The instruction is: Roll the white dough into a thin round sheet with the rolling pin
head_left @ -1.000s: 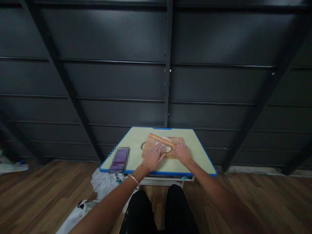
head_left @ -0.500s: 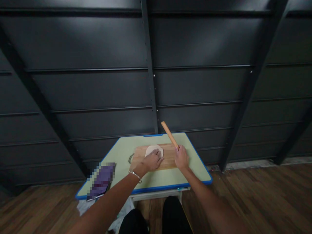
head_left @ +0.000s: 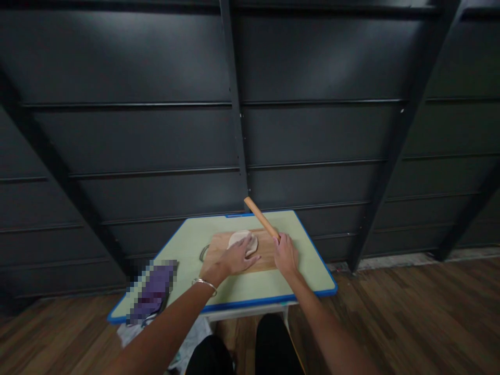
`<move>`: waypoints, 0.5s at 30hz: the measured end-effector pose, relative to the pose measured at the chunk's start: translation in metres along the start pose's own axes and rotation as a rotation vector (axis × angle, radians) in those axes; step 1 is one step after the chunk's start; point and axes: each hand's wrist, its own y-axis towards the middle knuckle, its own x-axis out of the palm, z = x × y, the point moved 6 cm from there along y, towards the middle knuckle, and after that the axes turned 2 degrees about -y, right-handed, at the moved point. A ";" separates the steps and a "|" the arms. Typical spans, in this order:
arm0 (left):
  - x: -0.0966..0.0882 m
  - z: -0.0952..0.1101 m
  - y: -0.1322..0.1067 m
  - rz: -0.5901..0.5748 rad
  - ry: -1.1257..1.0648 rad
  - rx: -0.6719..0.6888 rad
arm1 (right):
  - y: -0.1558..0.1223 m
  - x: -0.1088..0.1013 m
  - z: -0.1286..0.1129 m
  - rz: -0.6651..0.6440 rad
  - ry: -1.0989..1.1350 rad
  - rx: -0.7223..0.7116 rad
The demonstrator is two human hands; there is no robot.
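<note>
A flat round of pale dough [head_left: 236, 237] lies on a wooden cutting board [head_left: 219, 253] with a metal handle at its left end. My left hand [head_left: 237, 257] rests over the near part of the dough, fingers spread and thumb stretched to the right; a bracelet circles that wrist. In my right hand [head_left: 286, 252], at the board's right end, is a wooden rolling pin [head_left: 261, 217], gripped by its near end. The pin slants up and to the left, its far end raised beyond the dough. My fingers hide part of the dough.
The board lies on a pale green table [head_left: 187, 245] with a blue edge. A purple item [head_left: 154, 289], partly pixelated, sits at the table's left corner. Behind the table rises a dark panelled wall [head_left: 175, 140]. My knees are below the near edge.
The rolling pin's far end has shifted left. My left thumb now stretches farther from the fingers. The whole view has shifted slightly.
</note>
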 end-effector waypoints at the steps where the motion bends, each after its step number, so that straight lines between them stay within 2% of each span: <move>1: 0.001 -0.002 0.000 -0.010 -0.016 0.005 | 0.000 0.000 0.001 0.001 -0.003 0.000; 6: 0.002 -0.001 0.004 0.025 -0.074 0.124 | 0.000 0.001 0.002 -0.008 0.001 0.008; 10: -0.012 0.005 0.007 0.182 -0.272 0.153 | 0.000 -0.001 0.003 -0.018 0.013 0.044; 12: -0.025 0.001 0.008 0.322 -0.396 0.094 | 0.000 -0.002 0.003 -0.015 0.028 0.051; 15: -0.043 -0.015 0.008 0.519 -0.610 -0.125 | 0.001 -0.003 0.003 -0.001 0.049 0.045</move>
